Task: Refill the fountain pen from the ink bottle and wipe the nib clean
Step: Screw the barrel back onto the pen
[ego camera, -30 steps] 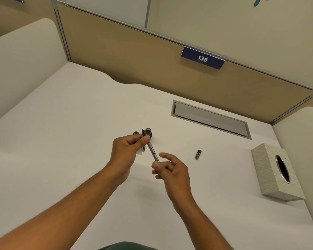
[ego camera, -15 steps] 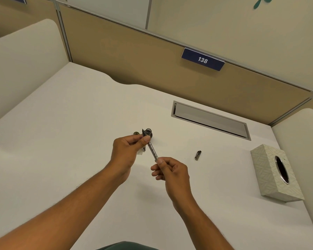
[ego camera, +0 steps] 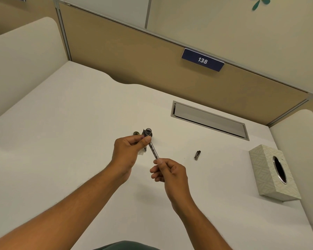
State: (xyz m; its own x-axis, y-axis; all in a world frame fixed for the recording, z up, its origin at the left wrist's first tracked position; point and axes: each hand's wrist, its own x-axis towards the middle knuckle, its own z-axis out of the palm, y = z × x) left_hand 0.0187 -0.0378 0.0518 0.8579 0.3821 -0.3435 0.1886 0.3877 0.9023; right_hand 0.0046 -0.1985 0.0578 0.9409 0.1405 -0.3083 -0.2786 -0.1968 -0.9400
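My left hand (ego camera: 129, 147) pinches the front section of a thin fountain pen (ego camera: 153, 150), nib pointing up and away, with a scrap of white tissue tucked under its fingers. My right hand (ego camera: 168, 171) grips the pen's rear end between thumb and fingers. Just behind the nib stands the small dark ink bottle (ego camera: 149, 131), open at the top. Its cap (ego camera: 136, 133) lies to its left on the white desk (ego camera: 61, 141).
A small dark pen part (ego camera: 197, 155) lies on the desk to the right of my hands. A patterned tissue box (ego camera: 273, 175) stands at the right edge. A grey cable flap (ego camera: 209, 120) is set into the desk near the partition wall.
My right hand, open one second ago with fingers spread beside the pen, has closed on the pen's rear end. My left hand has kept its grip in the same place.
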